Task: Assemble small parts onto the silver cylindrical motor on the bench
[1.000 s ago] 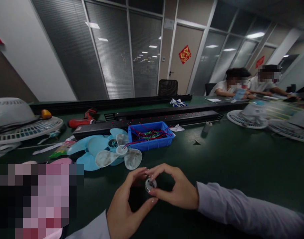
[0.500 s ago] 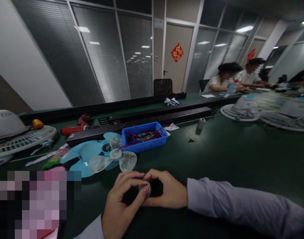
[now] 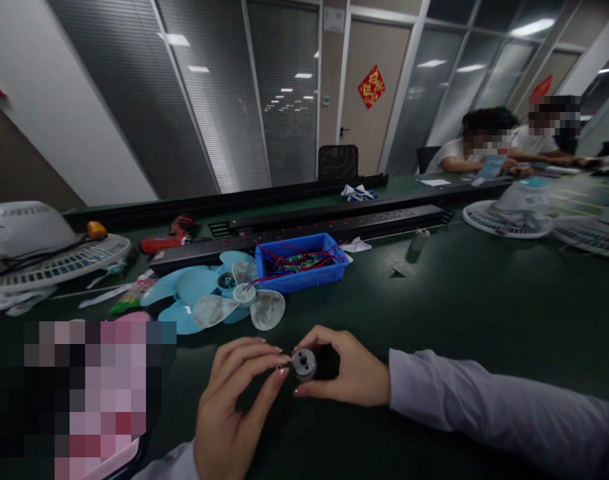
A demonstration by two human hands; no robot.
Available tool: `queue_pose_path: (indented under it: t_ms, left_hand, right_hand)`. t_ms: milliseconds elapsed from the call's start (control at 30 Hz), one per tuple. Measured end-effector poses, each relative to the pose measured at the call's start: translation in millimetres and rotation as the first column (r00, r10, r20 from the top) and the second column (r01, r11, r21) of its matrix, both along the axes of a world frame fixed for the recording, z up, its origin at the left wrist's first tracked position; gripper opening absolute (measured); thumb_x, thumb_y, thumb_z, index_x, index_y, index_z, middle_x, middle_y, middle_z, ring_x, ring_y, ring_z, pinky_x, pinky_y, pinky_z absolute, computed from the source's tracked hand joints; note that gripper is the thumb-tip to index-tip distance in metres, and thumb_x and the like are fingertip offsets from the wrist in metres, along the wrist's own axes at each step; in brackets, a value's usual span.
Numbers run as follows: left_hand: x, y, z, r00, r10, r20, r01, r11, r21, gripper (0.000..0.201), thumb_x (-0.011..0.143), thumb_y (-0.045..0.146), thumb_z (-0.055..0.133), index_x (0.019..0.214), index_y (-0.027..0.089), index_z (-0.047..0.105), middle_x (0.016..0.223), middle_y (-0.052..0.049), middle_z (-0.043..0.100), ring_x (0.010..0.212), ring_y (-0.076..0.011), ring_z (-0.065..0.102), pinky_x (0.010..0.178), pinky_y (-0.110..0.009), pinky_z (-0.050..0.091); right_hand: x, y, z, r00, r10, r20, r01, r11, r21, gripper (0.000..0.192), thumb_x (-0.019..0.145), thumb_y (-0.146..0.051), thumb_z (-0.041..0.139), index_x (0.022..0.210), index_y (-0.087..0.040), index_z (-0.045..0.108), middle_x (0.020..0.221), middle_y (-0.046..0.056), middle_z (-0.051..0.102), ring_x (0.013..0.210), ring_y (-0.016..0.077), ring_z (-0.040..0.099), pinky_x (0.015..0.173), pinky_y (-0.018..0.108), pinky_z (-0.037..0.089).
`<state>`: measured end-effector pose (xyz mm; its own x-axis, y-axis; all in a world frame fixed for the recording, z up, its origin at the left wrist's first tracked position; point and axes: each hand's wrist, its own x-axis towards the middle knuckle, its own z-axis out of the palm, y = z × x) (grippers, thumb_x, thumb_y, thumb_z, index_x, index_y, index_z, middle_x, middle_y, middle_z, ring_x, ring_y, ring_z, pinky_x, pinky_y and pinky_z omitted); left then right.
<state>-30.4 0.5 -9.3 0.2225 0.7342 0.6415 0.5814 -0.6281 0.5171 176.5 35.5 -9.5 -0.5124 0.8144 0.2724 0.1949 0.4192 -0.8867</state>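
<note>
Left hand (image 3: 230, 397) drew leftward, pinching ring (image 3: 279, 367) | right hand (image 3: 353, 369) holding cylinder (image 3: 304, 363) | gold-lettered red sign (image 3: 372, 87)

Hands (image 3: 357, 370) flank a cylinder (image 3: 304, 363) (grey).

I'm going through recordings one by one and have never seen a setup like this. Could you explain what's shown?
There is no machine here, only a person's bare hands. The view comes from a camera worn on the head, looking forward and down. The right hand holds a small round metal part, its end with dark holes facing the camera. The left hand, beside it, pinches a tiny piece, too small to identify. Beyond the hands, on the dark green table, lie light blue fan blades, pale fan blades, a blue bin of wires and a red power tool. A metal cylinder stands farther off, to the right.
</note>
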Motion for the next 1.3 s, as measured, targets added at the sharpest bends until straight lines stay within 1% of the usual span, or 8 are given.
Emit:
queue_pose_path:
  t_ms: [167,333,467,600,700,833,1000,1300]
  left_hand:
    - [-32.4,-10.3,-11.3,0.955,0.074,-0.287,-0.113,0.986,-0.120,0.018,0.084,0.040,0.065,0.100,0.036,0.073,0.099,-0.002,0.069,0.096,-0.0242,0.055,0.079,-0.037,0.050]
    - [-48.0,-14.3,-15.9,0.895,0.143,-0.422,-0.194,0.978,-0.080,0.023,0.079,0.050,0.067,0.100,0.043,0.073,0.106,-0.004,0.068,0.098,-0.0292,0.054,0.076,-0.043,0.050]
    - [-45.3,-14.3,-13.2,0.904,0.139,-0.405,-0.193,0.977,-0.096,0.028,0.078,0.045,0.069,0.107,0.045,0.070,0.111,-0.003,0.068,0.101,-0.0313,0.053,0.076,-0.046,0.050]
    - [-41.1,-12.7,-8.0,0.927,0.114,-0.358,-0.180,0.971,-0.157,0.016,0.078,0.040,0.071,0.094,0.044,0.075,0.113,-0.001,0.069,0.106,-0.0318,0.052,0.082,-0.050,0.048]
    - [-30.8,-9.7,3.2,0.975,0.096,-0.202,-0.137,0.970,-0.203,0.015,0.081,0.029,0.070,0.092,0.038,0.075,0.106,0.000,0.073,0.108,-0.0288,0.054,0.087,-0.048,0.047]
    - [1.5,-2.5,25.8,0.998,0.052,0.029,-0.047,0.988,-0.146,0.013,0.084,0.018,0.067,0.086,0.028,0.074,0.092,0.003,0.077,0.102,-0.0227,0.062,0.090,-0.040,0.045]
    - [32.0,2.5,37.0,0.998,-0.041,0.052,0.051,0.976,-0.213,0.011,0.083,0.016,0.069,0.083,0.026,0.073,0.085,0.005,0.078,0.083,-0.0183,0.070,0.081,-0.035,0.045]
    - [27.3,6.9,34.9,0.998,-0.052,0.022,0.056,0.967,-0.250,0.012,0.083,0.018,0.067,0.087,0.026,0.075,0.087,0.001,0.077,0.080,-0.0193,0.070,0.073,-0.033,0.049]
  right_hand:
    - [1.2,0.8,1.3,1.000,0.010,0.018,-0.009,1.000,-0.016,0.043,0.065,-0.030,0.084,0.100,-0.017,0.063,0.093,0.003,0.071,0.084,0.0168,0.067,0.077,0.029,0.052]
    - [1.5,-0.3,4.5,0.999,0.011,0.051,-0.010,1.000,-0.026,0.041,0.067,-0.031,0.083,0.100,-0.019,0.063,0.094,0.002,0.071,0.084,0.0173,0.067,0.077,0.030,0.053]
    - [1.8,-0.6,5.9,0.998,0.016,0.068,-0.013,0.999,-0.038,0.040,0.068,-0.031,0.082,0.100,-0.019,0.063,0.094,0.002,0.071,0.085,0.0181,0.067,0.077,0.031,0.053]
    - [1.7,-0.4,6.7,0.995,0.015,0.103,-0.009,0.999,-0.054,0.037,0.070,-0.030,0.081,0.100,-0.020,0.062,0.095,0.002,0.070,0.087,0.0190,0.067,0.078,0.032,0.053]
    - [1.3,-0.5,5.9,0.992,0.013,0.128,-0.007,0.999,-0.045,0.036,0.071,-0.031,0.080,0.100,-0.020,0.062,0.096,0.003,0.070,0.088,0.0195,0.066,0.079,0.033,0.052]
    - [0.7,-0.5,3.8,0.991,0.009,0.136,-0.008,1.000,-0.014,0.033,0.072,-0.032,0.079,0.098,-0.022,0.061,0.092,0.001,0.068,0.086,0.0192,0.065,0.077,0.032,0.052]
    - [-0.1,0.4,4.2,0.992,0.036,0.118,-0.035,0.999,-0.013,0.027,0.074,-0.027,0.076,0.095,-0.021,0.060,0.091,0.001,0.067,0.086,0.0186,0.064,0.076,0.031,0.051]
    - [0.4,1.1,4.6,0.993,0.026,0.112,-0.023,0.999,-0.030,0.031,0.072,-0.030,0.078,0.094,-0.021,0.059,0.088,0.000,0.066,0.083,0.0183,0.064,0.074,0.031,0.050]
